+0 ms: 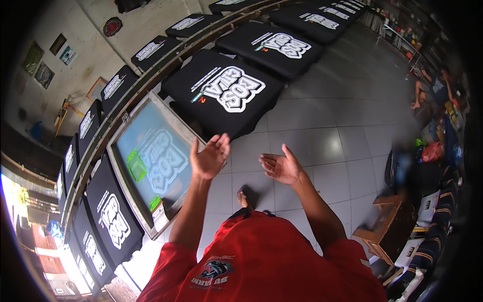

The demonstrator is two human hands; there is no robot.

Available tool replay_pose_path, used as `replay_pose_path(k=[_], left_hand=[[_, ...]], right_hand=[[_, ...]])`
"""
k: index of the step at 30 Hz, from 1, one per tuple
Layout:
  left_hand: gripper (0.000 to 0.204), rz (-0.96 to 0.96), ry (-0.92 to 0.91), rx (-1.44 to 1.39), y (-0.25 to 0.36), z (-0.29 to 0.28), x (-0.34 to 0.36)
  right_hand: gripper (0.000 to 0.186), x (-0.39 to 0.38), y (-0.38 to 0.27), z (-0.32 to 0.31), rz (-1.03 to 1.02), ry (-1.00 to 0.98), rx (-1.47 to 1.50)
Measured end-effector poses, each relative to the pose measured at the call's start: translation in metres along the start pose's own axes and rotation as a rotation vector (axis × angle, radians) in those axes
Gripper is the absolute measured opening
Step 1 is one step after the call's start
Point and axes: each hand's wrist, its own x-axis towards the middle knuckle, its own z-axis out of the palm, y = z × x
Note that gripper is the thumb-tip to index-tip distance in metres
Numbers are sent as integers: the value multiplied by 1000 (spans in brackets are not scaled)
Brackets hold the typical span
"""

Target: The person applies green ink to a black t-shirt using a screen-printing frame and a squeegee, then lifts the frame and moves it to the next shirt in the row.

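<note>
Both of my hands are raised in front of me with nothing in them. My left hand (211, 157) is open, palm up and fingers stretched, just beside the right edge of a screen-printing frame (151, 156). My right hand (282, 166) is also open, its thumb lifted, above the tiled floor. The frame has a worn light rim and bluish mesh with a lettering design and green tape patches, and it lies over one station of the printing bench. Beyond it a black printed T-shirt (221, 90) lies spread flat, its white lettering facing up.
More black printed shirts (287, 45) lie along both sides of a long rail (166, 63). A wooden stool (387, 229) stands at the right near a striped cloth (435, 231). Another person (437, 88) sits low at the far right, near bags and shelves.
</note>
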Motion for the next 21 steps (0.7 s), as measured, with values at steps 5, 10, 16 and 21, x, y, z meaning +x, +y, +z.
replay_pose_path(k=[5, 10, 16, 21], left_hand=[[61, -110, -27, -136, -49, -20, 104], [60, -147, 12, -224, -54, -30, 166], [51, -23, 127, 84, -46, -24, 220], [40, 246, 554, 967, -57, -16, 199]], right_hand=[[83, 35, -26, -8, -10, -7, 28], [82, 59, -52, -12, 45, 53, -47], [69, 92, -103, -18, -34, 347, -524], [68, 106, -135, -7, -656, 858, -1849]])
